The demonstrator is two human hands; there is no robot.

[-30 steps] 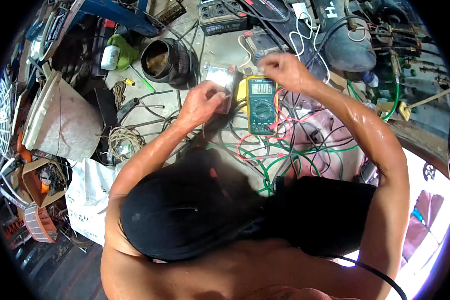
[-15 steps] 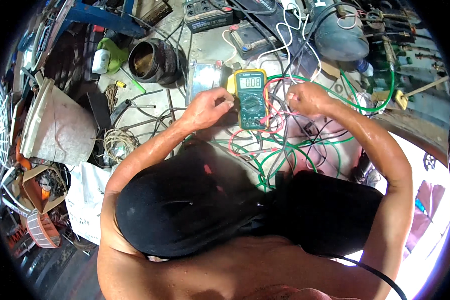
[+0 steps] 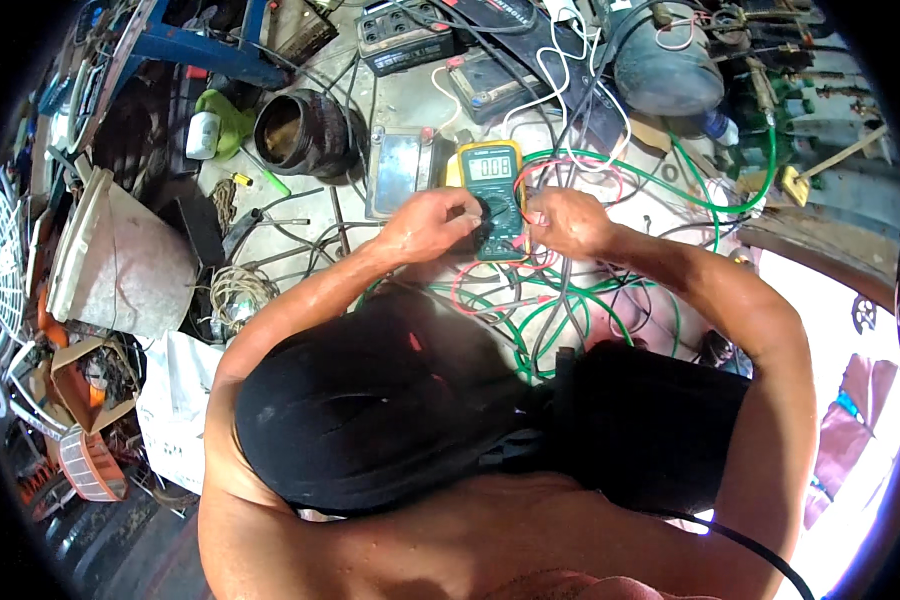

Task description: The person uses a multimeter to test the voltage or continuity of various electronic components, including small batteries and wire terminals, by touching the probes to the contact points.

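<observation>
A yellow-framed green multimeter (image 3: 496,192) with a lit grey display lies face up between my hands, amid tangled leads. My left hand (image 3: 440,224) is at its left side. The fingers are curled together, with the tips over the edge of the face by the round dial. My right hand (image 3: 570,224) is at the right side, closed, with thumb and fingertips against the casing edge. A thin red test lead (image 3: 454,290) loops out below the meter. Whether the right fingers also pinch a lead is hidden.
Green hose (image 3: 660,172) and black cables coil around the meter. Batteries (image 3: 404,38) stand at the back, near a clear-topped box (image 3: 398,172). A dark round pot (image 3: 306,132) stands back left, a white bucket (image 3: 120,255) at the left. Glass bottles (image 3: 820,110) lie at the right.
My right hand has moved left, from apart among the wires to the meter's right edge. My left hand has shifted slightly right, its fingertips now over the meter's face.
</observation>
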